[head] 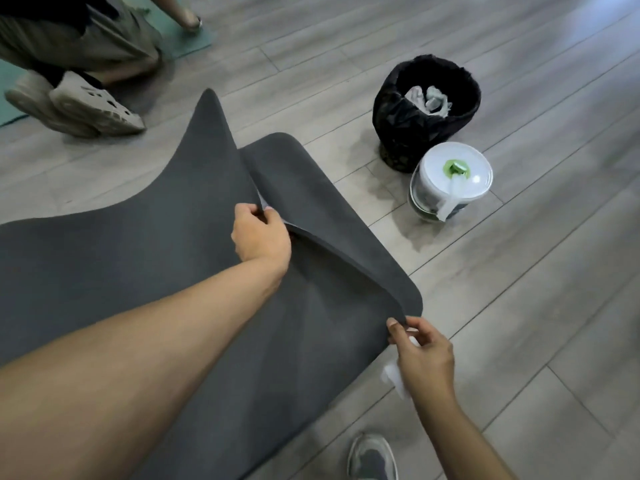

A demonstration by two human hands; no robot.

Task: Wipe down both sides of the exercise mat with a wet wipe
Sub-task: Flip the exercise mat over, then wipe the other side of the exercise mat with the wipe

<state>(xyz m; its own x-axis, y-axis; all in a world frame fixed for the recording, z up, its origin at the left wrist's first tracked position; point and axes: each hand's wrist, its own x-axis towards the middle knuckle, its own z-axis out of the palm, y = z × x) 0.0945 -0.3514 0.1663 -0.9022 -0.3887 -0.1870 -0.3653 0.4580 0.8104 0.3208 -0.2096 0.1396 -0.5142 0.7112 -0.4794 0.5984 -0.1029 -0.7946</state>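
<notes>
A dark grey exercise mat lies across the wooden floor, its right end lifted and folded over. My left hand pinches the raised edge of the mat near the fold. My right hand grips the mat's rounded near corner between thumb and fingers, and a crumpled white wet wipe is tucked in the same hand below the palm.
A black-lined trash bin holding used wipes stands on the floor at the right. Just in front of it is a white wet-wipe canister with a sheet sticking out. Another person's legs and shoes are at top left on a green mat. My shoe is at the bottom.
</notes>
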